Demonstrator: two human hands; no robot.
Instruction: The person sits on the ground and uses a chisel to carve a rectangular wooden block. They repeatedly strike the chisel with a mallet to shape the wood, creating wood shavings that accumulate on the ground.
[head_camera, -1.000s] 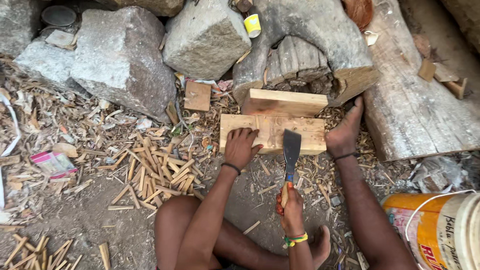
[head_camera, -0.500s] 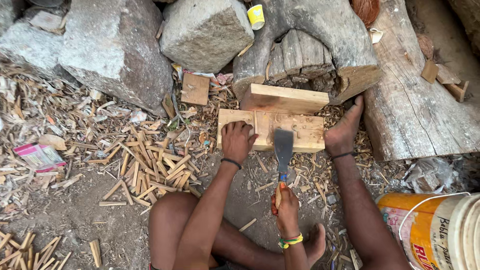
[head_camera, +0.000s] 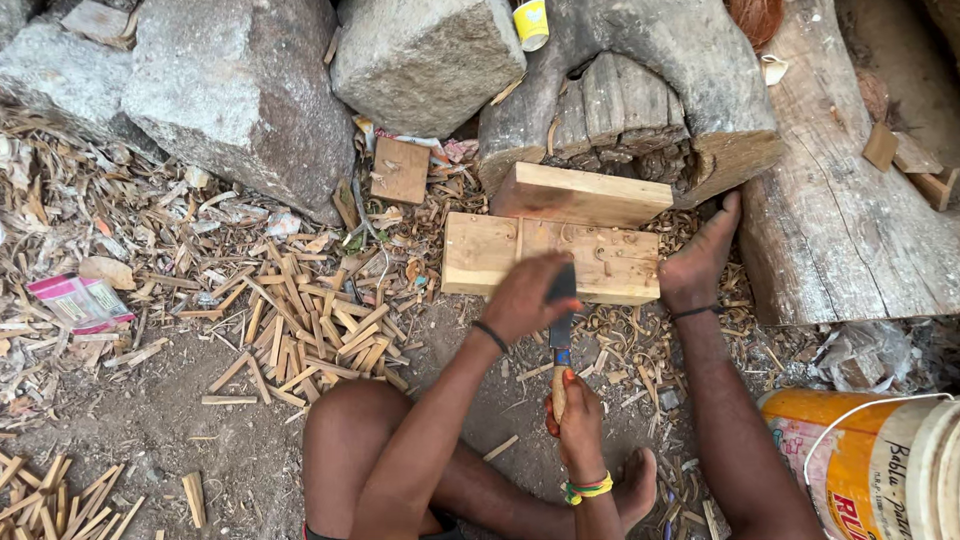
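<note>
My left hand (head_camera: 522, 297) rests with curled fingers at the front edge of a pale wooden block (head_camera: 612, 262) lying on the ground; what lies under its fingers is hidden. My right hand (head_camera: 576, 418) grips the wooden handle of a dark-bladed chopping knife (head_camera: 560, 312). The blade points up, right beside my left hand and partly behind it. My right foot (head_camera: 700, 258) presses against the block's right end. A second pale plank (head_camera: 585, 193) leans behind the block against a hollow log stump (head_camera: 640, 90).
Split sticks (head_camera: 310, 335) and shavings cover the ground to the left. Large grey stones (head_camera: 240, 95) stand at the back. A thick log (head_camera: 840, 220) lies on the right, with an orange and white bucket (head_camera: 880, 460) at lower right. A small wooden square (head_camera: 400, 170) lies by the stones.
My left hand slid from the top of the block down to its front edge and curled. The knife blade came in close beside it.
</note>
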